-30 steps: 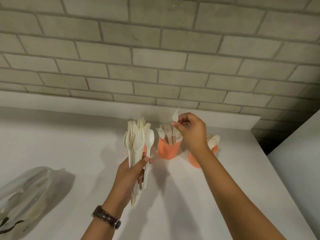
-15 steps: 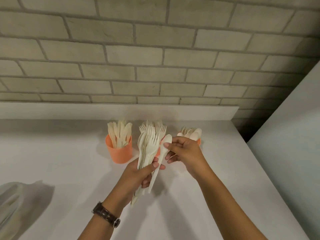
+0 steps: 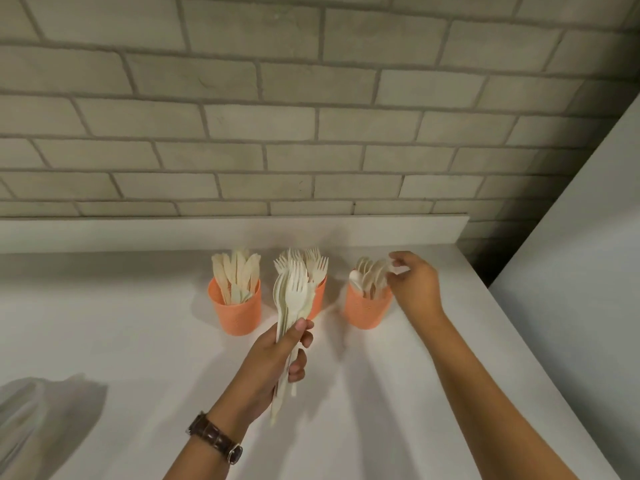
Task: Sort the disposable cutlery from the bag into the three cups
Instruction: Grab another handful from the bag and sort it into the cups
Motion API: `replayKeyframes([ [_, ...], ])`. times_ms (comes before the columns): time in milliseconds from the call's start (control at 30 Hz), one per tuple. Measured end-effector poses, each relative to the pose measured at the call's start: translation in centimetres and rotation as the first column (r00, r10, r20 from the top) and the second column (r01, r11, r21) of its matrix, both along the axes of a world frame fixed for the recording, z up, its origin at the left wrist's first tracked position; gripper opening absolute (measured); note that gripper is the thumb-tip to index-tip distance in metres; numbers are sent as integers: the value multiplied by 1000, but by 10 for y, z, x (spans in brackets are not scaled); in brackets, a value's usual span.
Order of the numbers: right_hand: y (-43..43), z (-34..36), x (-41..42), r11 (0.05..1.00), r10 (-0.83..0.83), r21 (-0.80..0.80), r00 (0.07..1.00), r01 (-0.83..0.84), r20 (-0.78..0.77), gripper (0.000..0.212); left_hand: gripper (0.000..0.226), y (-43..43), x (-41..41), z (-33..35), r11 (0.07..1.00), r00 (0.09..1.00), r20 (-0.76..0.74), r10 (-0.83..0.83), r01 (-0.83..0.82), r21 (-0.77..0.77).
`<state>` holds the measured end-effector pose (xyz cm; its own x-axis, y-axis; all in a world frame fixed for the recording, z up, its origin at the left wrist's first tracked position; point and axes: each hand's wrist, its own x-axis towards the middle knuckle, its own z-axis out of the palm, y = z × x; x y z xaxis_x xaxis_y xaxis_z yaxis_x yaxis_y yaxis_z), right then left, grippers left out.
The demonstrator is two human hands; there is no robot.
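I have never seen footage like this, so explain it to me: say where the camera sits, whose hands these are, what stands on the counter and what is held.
The camera is worn on a person's head, looking down at their own bare hands. No machine is involved. On the white counter stand three orange cups: knives, forks, spoons. The left hand, with a watch on its wrist, grips a bundle of cutlery. The right hand is at the spoon cup's top, touching a spoon. A clear bag lies at the left.
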<state>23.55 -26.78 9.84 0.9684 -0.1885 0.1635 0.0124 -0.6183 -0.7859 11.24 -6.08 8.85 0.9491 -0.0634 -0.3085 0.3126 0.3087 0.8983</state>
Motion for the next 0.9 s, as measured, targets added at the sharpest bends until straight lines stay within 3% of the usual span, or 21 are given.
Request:
replayKeyframes([
  [100,14,10,-22,996,3,-90,996,5,88,39,17,4,-3,1,998,1000,14,27,-28,48],
  [200,44,27,-64,989,129,53,975,-141,183,12,12,6,-3,0,973,992,95,86,-104,206],
  [300,76,27,-99,907,266,329,963,-264,39,16,12,6,-4,-3,894,969,222,106,-191,406],
  [467,89,25,-102,822,286,541,951,-178,-122,24,27,7,-11,-11,787,949,295,111,-265,557],
  [700,92,36,-85,745,382,653,888,-133,-256,12,21,16,-19,-6,863,969,212,124,-211,460],
  [767,88,42,-74,710,362,694,908,-120,-213,15,12,24,-24,-7,903,978,145,150,-195,382],
  [833,82,50,-59,694,323,702,940,-156,-110,19,22,32,-29,-10,921,975,72,211,-223,320],
  [900,76,60,-41,751,255,627,967,-209,17,21,27,38,-31,-12,933,965,9,261,-254,256],
])
